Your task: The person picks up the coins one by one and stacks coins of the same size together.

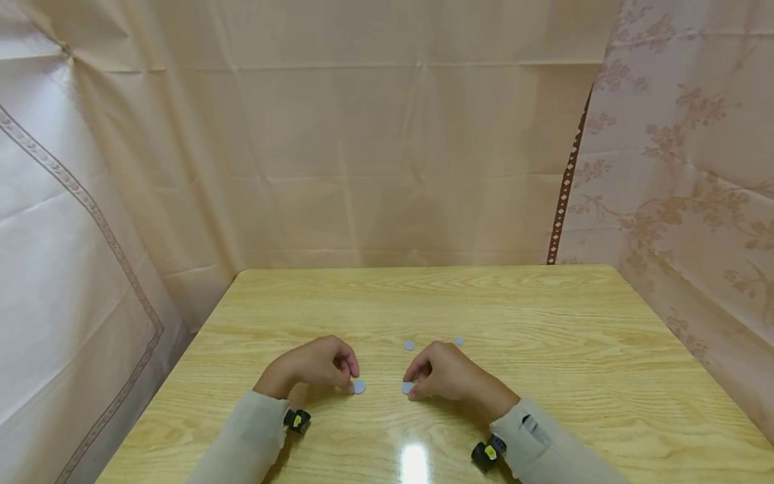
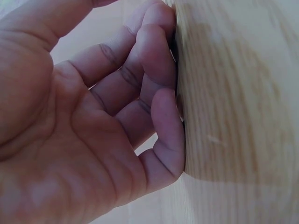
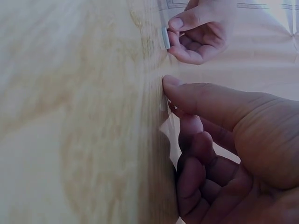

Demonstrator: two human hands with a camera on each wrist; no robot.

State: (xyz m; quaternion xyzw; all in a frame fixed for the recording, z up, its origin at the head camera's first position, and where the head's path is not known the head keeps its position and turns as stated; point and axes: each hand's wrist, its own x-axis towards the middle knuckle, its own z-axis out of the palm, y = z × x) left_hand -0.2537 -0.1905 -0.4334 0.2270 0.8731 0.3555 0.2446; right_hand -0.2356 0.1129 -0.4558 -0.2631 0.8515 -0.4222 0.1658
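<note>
My left hand [image 1: 320,363] pinches the edge of a small round white disc [image 1: 359,386] low over the table. In the right wrist view that disc [image 3: 166,38] shows edge-on at the left fingertips. Another white disc [image 1: 407,388] is between the thumb and forefinger of my right hand [image 1: 450,373], close at the tabletop. Curled fingers [image 2: 156,51] lie along the wood in the left wrist view, where the disc is hidden. Two more white discs lie farther back: one [image 1: 410,345] just beyond the right fingers, the other [image 1: 459,341] behind the right hand.
Both hands work over a light wood-grain table [image 1: 544,309]. A beige cloth [image 1: 387,154] hangs behind its far edge, with patterned cloth [image 1: 683,168] at the right and pale cloth [image 1: 54,269] at the left. Light glares on the near tabletop.
</note>
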